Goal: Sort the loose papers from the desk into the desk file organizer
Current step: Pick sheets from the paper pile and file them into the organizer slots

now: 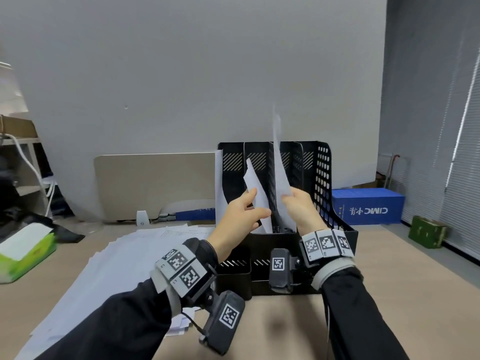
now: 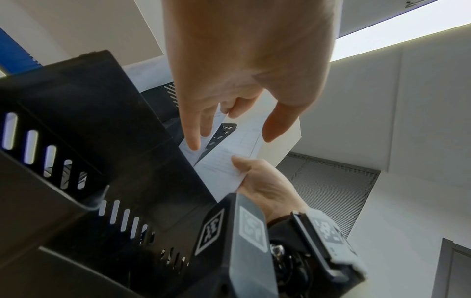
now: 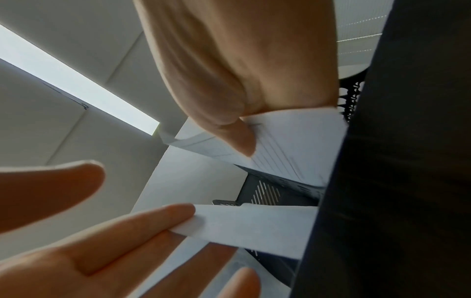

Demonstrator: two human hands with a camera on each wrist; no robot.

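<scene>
One black file organizer (image 1: 322, 178) stands mid-frame in the head view, with four upright slots visible and three sheets standing in them — one against the leftmost wall (image 1: 219, 183), one bent sheet (image 1: 253, 183) in the second slot, and one tall sheet (image 1: 280, 162) at the third. The right hand (image 1: 301, 209) pinches the tall sheet's lower edge, thumb clamped on it; the left hand (image 1: 241, 214) has straight, spread fingers touching the bent sheet. One spread of loose papers (image 1: 124, 255) lies on the desk (image 1: 389, 255) at lower left — a green tissue box (image 1: 26, 253) at far left, a blue box (image 1: 368, 209) and green crate (image 1: 426, 231) at right
</scene>
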